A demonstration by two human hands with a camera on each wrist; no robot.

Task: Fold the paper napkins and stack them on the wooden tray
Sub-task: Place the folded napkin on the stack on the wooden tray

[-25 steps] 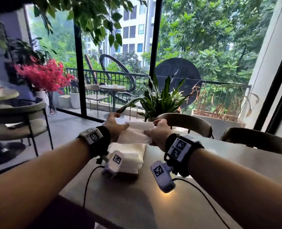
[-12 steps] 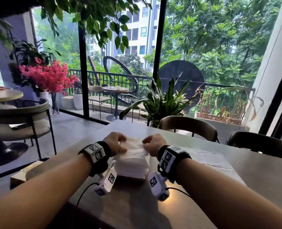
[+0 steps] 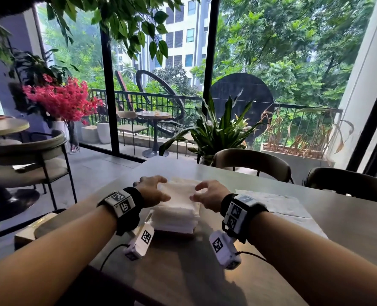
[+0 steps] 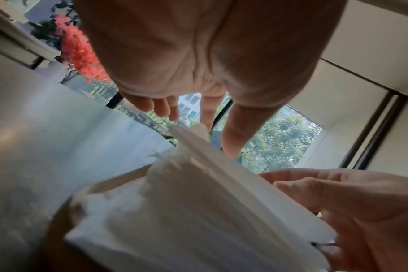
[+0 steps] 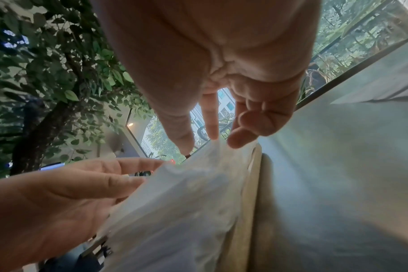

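Left hand [image 3: 152, 191] and right hand [image 3: 209, 196] — fingers spread, loose, gripping nothing — resting on napkin stack [image 3: 176, 214], wooden tray [image 5: 243, 211] beneath, near table's [image 3: 205, 272] left edge.

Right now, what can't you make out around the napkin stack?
- Wooden tray: head view hides it under the napkin stack; only an edge shows in the right wrist view.
- Left hand and right hand: contact with the top napkin is blurred.
- Napkin count: layers too fine.

one napkin stack [image 3: 176, 214], two hands, two chairs
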